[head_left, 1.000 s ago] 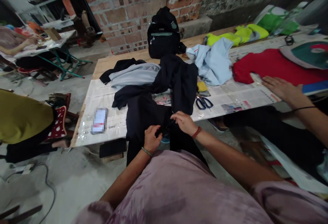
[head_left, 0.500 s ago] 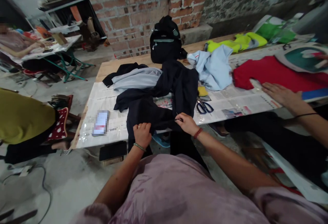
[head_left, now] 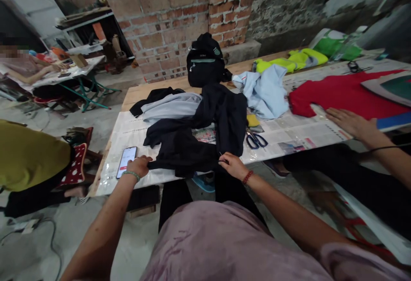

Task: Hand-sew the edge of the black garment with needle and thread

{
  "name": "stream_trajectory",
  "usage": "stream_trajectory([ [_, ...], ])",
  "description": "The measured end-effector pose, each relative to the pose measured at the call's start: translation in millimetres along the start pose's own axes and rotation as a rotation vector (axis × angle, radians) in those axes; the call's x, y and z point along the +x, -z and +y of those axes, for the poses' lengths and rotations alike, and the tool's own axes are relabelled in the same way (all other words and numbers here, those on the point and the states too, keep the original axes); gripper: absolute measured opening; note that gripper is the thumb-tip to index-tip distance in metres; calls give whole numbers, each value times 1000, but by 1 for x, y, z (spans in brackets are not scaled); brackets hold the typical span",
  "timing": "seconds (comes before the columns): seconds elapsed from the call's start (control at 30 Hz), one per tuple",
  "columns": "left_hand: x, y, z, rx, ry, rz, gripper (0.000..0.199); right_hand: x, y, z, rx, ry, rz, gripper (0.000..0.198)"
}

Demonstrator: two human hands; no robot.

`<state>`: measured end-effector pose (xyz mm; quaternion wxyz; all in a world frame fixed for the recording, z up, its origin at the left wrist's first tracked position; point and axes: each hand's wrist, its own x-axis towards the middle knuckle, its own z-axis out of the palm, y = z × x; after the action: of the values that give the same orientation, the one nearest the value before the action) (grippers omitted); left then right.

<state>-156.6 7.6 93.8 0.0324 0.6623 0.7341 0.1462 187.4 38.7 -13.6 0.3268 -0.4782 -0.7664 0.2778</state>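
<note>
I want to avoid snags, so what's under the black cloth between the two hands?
The black cloth lies over the newspaper-covered table; a printed patch shows through a gap behind it. Anything else beneath is covered from view.

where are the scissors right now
In the head view, the scissors lie right of centre near the table's near edge, just right of the dark cloth, up and right of the person's right hand.

Backpack label (head_left: 203, 55) and newspaper print (head_left: 298, 132), apparently illegible
</note>
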Motion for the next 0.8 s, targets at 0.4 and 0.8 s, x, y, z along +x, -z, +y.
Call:
stream_trajectory([
  [0.4,4,-13,114,47,-548,-70,45,-4,2,-4,28,-27,10,4],
  [0.8,15,-94,146,-256,-677,-324,10,-6,9,-7,12,61,-3,3],
])
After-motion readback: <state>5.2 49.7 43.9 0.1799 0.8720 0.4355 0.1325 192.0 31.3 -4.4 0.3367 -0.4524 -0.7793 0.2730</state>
